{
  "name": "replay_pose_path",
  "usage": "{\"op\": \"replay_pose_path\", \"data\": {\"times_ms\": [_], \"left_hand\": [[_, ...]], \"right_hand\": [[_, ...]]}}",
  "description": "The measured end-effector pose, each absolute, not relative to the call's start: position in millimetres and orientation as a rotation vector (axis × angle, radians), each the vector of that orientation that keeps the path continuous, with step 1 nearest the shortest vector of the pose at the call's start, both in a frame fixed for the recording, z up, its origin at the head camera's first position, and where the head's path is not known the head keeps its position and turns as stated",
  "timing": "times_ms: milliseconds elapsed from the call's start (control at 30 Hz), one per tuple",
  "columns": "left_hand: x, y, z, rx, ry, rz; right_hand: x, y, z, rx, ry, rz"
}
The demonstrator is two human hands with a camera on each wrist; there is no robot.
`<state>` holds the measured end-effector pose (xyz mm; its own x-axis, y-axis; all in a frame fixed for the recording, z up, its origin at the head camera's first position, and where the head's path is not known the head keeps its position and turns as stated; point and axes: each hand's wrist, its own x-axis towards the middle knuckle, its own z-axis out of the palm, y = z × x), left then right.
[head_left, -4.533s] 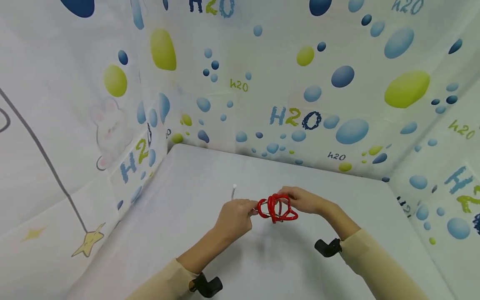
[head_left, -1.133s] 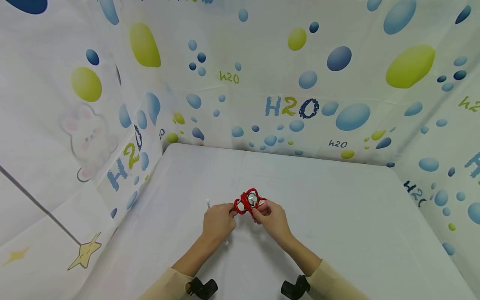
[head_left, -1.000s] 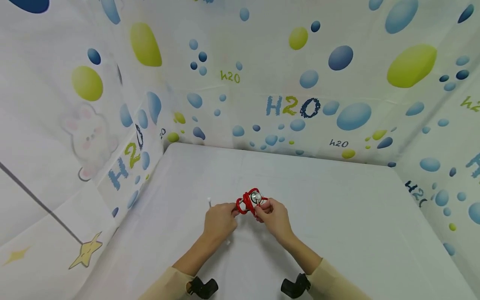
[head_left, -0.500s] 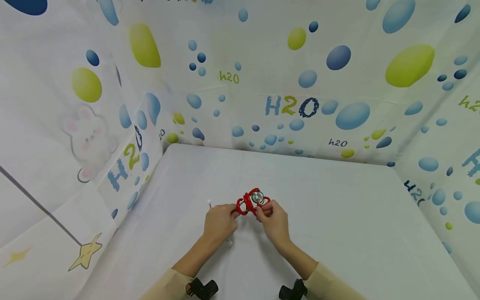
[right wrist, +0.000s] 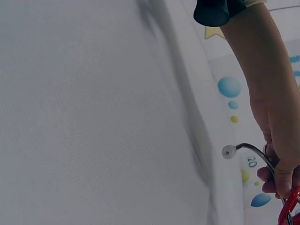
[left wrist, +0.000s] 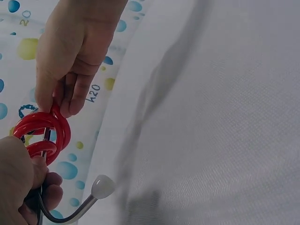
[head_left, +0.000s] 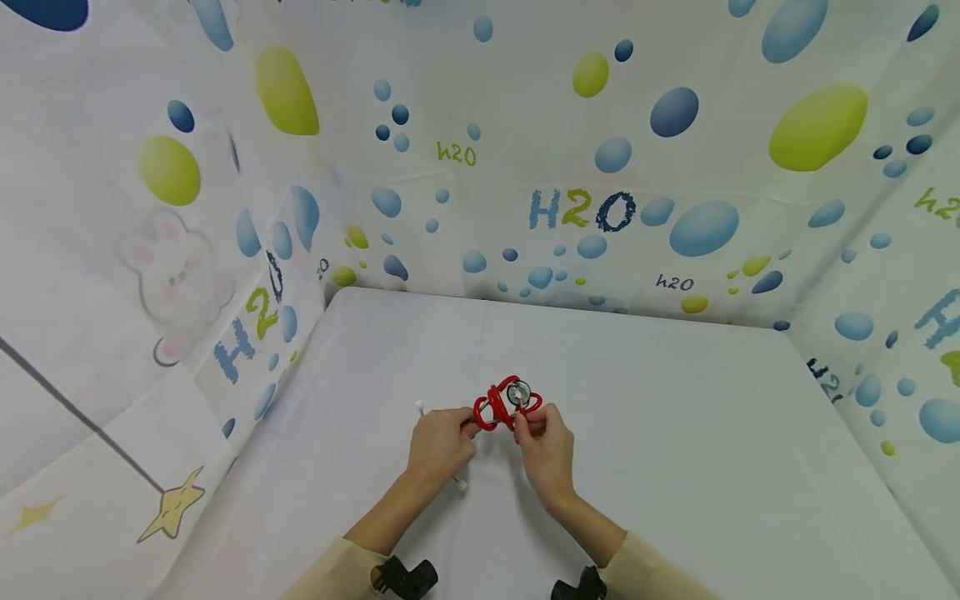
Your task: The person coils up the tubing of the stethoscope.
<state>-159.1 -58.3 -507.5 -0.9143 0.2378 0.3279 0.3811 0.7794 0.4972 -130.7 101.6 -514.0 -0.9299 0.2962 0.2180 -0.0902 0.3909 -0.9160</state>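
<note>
A stethoscope [head_left: 496, 403] with red tubing coiled and looped about its metal ear tubes is held in the air above the table. My left hand [head_left: 441, 443] grips the ear tubes. One white ear tip [head_left: 420, 405] shows beyond that hand, the other ear tip [head_left: 461, 485] below it; the left wrist view shows an ear tip [left wrist: 102, 186] up close. With thumb and fingers my right hand [head_left: 549, 450] pinches the stem of the round metal chest piece [head_left: 518, 392], by the right end of the coil. In the right wrist view, red tubing [right wrist: 289, 206] is partly cut off.
A white cloth-covered table [head_left: 645, 433] lies under both hands. Patterned sheets with blue and green drops form a back wall [head_left: 525, 167] and side walls. Black wrist cameras [head_left: 405, 577] sit at the cuffs of beige sleeves [head_left: 330, 571].
Since the earliest frame, both hands have moved left, and the right hand has come round to the near side of the coil and pinches the chest piece. Lately the chest piece has shifted slightly right.
</note>
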Motion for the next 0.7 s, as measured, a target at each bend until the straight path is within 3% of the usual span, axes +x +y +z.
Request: {"op": "replay_pose_path", "data": {"times_ms": [367, 700], "left_hand": [[-160.3, -59.0, -502.8, -0.561, -2.764, -0.882], [-167.6, -67.9, -508.7, -0.645, -2.832, -0.928]], "right_hand": [[-128.9, 103.2, -526.3, -0.420, -2.138, 1.901], [-125.7, 109.3, -529.7, -0.386, -2.207, 2.015]]}}
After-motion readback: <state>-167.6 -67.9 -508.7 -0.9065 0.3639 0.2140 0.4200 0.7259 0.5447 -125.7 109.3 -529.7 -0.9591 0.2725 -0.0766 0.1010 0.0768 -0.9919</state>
